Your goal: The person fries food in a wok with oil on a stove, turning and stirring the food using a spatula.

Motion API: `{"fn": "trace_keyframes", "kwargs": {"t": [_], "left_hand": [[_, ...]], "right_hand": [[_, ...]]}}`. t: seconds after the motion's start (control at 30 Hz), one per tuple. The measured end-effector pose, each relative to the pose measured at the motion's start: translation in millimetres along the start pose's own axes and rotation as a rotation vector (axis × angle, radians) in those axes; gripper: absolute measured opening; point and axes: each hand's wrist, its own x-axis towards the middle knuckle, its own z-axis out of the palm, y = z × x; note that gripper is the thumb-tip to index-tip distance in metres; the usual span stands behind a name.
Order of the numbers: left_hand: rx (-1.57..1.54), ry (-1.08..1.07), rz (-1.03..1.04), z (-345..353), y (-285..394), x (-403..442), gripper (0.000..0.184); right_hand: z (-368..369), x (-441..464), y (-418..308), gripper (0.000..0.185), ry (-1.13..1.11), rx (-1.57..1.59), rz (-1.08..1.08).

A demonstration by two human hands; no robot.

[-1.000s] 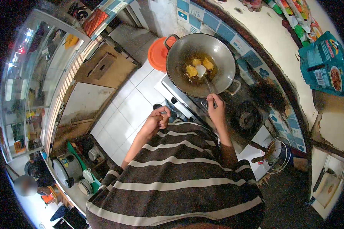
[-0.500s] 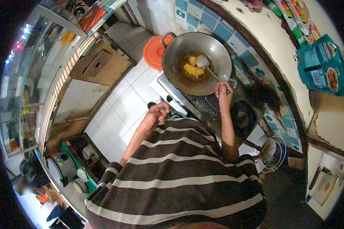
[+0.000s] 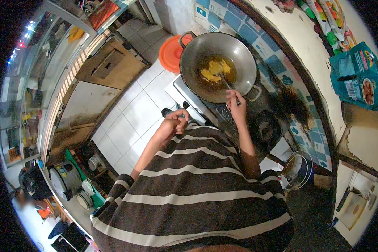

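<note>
My right hand [image 3: 237, 105] grips the handle of a metal spatula [image 3: 225, 82]. The spatula's head is down among the food and hard to make out. Yellow pieces of frying food [image 3: 215, 69] lie in oil at the bottom of a large two-handled wok [image 3: 197, 52], which sits on the stove [image 3: 227, 115]. Near the stove's front, before my body, my left hand [image 3: 174, 124] is curled into a loose fist, with nothing visible in it. It is apart from the wok.
An orange lid [image 3: 168, 56] is beside the wok on the left. The second burner [image 3: 264, 128] lies right of my right forearm. A teal food packet [image 3: 357, 77] rests on the ledge at right. A glass cabinet [image 3: 38, 84] lines the left side. A person [image 3: 27, 197] is at lower left.
My right hand has moved left and slightly down with the spatula, whose head has gone into the food. The yellow pieces have shifted and lie closer together. My left hand stays curled.
</note>
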Motion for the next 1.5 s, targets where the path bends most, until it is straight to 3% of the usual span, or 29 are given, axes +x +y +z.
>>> {"fn": "trace_keyframes", "kwargs": {"t": [0.3, 0.67, 0.9, 1.13, 1.37, 1.5], "left_hand": [[-0.08, 0.016, -0.005, -3.1, 1.0, -1.7, 0.027], [-0.092, 0.013, 0.031, -5.8, -0.7, -5.9, 0.027], [-0.094, 0.141, -0.011, -5.8, -3.2, -17.9, 0.025], [-0.148, 0.198, 0.034, -6.0, -14.8, -38.9, 0.026], [-0.169, 0.205, -0.019, 4.2, -22.1, -47.0, 0.025], [-0.099, 0.236, -0.048, 4.2, -18.9, -45.0, 0.021]], "right_hand": [[-11.7, -11.3, -10.3, 0.028, 0.14, 0.203, -0.05], [-5.6, -3.8, 17.4, 0.027, 0.066, 0.254, 0.012], [-1.1, -2.1, -13.2, 0.019, 0.029, 0.246, 0.044], [-21.2, -10.6, -28.8, 0.027, 0.006, -0.037, -0.055], [-28.5, -14.6, -42.3, 0.018, 0.027, -0.498, -0.47], [-31.6, -9.4, -35.9, 0.015, 0.066, -0.516, -0.409]]}}
